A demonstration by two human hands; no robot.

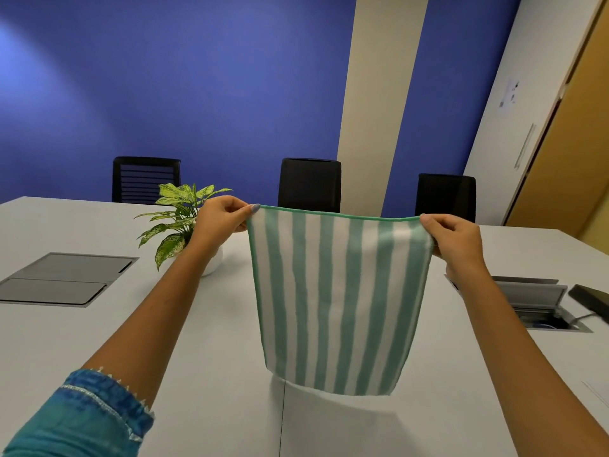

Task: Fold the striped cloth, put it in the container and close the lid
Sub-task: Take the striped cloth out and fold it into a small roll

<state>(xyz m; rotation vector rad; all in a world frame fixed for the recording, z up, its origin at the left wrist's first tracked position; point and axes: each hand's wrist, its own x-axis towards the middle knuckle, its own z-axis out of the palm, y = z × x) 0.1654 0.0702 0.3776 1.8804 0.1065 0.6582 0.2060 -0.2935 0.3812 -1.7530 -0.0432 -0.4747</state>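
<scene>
Head view: my left fingers [252, 209] pinch the cloth's [336, 298] top corner at 10 o'clock, my right fingers [426, 221] pinch the corner at 2 o'clock, and the cloth hangs flat between them, its bottom edge just above the bench [214, 357]. The grip is only at the hem, so I judge a corner could slip and the cloth would sag crooked. Swinging left, my arm could brush the plant [179, 219] at 9 o'clock, which sits close. At 3 o'clock an open cable box [540, 305] could catch a drooping edge. Toward 6 o'clock the bench is bare, good room for folding. No container shows here.
</scene>
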